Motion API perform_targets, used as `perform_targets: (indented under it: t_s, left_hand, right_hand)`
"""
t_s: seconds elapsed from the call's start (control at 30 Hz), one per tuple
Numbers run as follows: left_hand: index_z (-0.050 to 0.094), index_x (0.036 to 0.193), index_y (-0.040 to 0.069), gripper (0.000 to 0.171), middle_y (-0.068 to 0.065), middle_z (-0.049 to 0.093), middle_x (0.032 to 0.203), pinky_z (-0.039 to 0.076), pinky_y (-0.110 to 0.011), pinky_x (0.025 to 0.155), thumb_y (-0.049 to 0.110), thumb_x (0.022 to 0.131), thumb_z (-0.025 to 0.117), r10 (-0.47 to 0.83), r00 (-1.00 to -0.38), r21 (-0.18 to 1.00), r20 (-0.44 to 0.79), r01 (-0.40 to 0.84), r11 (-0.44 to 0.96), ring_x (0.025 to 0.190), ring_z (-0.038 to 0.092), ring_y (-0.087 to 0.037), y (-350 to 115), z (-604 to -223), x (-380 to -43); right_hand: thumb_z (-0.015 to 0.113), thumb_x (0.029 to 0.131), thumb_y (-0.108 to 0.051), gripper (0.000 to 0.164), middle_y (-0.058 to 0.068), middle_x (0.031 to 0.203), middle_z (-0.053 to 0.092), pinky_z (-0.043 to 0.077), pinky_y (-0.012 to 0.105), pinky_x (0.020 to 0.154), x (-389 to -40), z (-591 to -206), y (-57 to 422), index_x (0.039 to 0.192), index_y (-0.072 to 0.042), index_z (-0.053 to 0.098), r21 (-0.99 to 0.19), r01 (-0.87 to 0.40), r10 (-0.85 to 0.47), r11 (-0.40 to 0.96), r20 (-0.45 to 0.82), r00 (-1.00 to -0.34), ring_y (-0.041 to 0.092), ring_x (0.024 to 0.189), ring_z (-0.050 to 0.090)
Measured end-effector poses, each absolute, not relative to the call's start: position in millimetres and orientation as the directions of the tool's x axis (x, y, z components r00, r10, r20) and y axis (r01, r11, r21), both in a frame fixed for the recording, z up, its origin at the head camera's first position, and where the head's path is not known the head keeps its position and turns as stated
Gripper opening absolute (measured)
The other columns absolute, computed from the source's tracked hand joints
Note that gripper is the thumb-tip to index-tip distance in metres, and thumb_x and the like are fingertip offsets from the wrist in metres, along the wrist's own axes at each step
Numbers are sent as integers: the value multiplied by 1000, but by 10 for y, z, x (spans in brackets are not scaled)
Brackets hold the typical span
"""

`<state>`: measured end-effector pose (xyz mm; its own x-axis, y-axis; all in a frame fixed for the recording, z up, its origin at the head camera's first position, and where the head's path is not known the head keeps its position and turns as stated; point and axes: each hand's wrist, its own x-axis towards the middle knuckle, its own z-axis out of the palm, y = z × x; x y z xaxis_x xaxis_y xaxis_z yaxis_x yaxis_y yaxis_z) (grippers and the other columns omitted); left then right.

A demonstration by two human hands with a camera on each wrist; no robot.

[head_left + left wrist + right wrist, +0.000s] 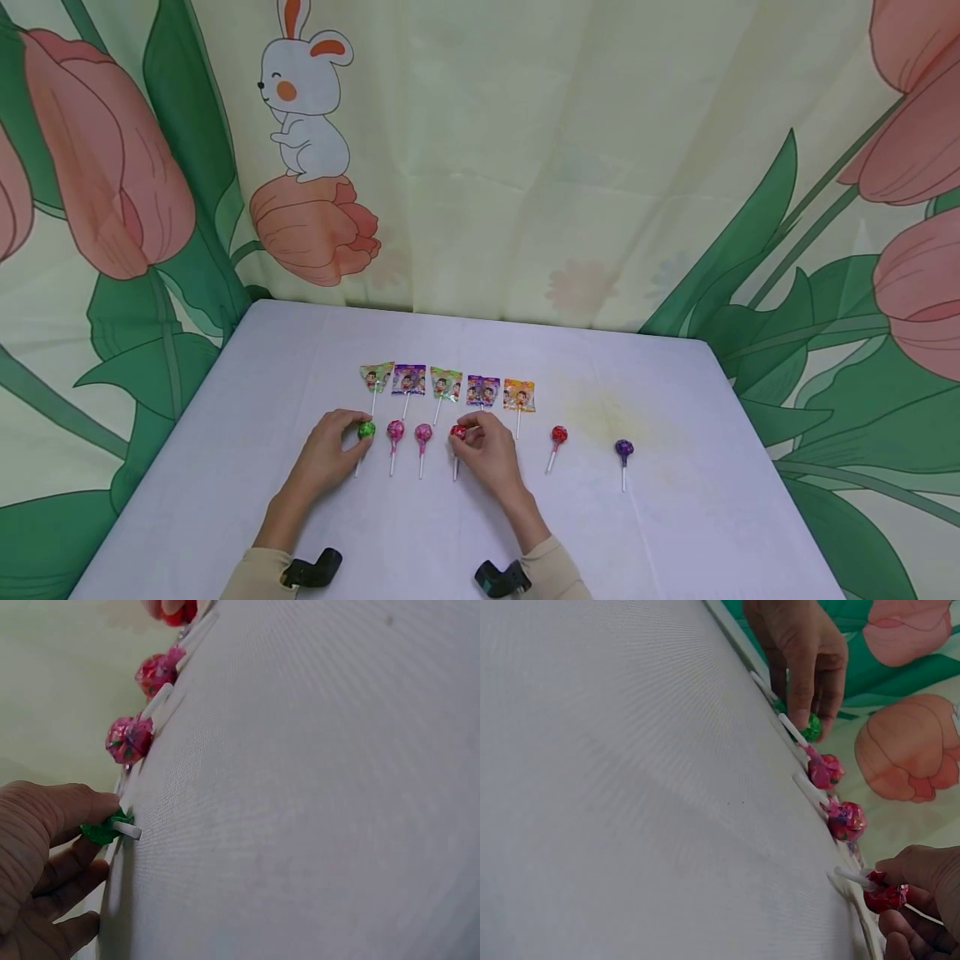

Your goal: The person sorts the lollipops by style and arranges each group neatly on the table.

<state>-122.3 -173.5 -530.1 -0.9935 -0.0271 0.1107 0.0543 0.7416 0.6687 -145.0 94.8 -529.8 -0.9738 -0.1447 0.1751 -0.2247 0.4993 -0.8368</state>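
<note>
My left hand [330, 450] pinches a green lollipop [366, 429] by its wrapped head at the left end of a row. In the left wrist view its white stick points out past the thumb. My right hand [491, 454] holds a red lollipop [886, 897] between thumb and fingers, the stick pointing toward the near edge. Between the hands lie two pink lollipops, one nearer the left hand [395, 430] and the other pink lollipop [423, 433] beside it. Both have their sticks toward me.
Behind stands a row of flat-bagged lollipops, among them a purple bag [408, 379] and an orange bag [519, 395]. To the right lie another red lollipop [558, 435] and a purple lollipop [624, 448]. A white cloth [675, 533] covers the table; a printed curtain [510, 167] hangs behind.
</note>
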Motion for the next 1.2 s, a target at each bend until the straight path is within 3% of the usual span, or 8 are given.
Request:
perform_targets:
  t_s: [0.67,1.2]
  left_hand:
    - [68,122,-1,35,-18,66,123,47,-56,105,9,89,77,-19,-991,667,135,77,741,121,58,-38,-1734,-5321,-1203]
    - [68,122,-1,36,-18,65,125,47,-55,106,9,89,77,-5,-992,676,125,82,732,122,57,-38,-1762,-5316,-1231]
  right_hand:
    - [82,85,-9,22,0,83,63,52,20,62,-1461,-5351,840,103,-5,70,-832,-250,-168,496,191,-967,5,71,57]
    - [82,86,-19,24,0,91,66,50,22,67,-1429,-5313,886,104,-9,70,-808,-257,-176,530,192,-966,9,77,60]
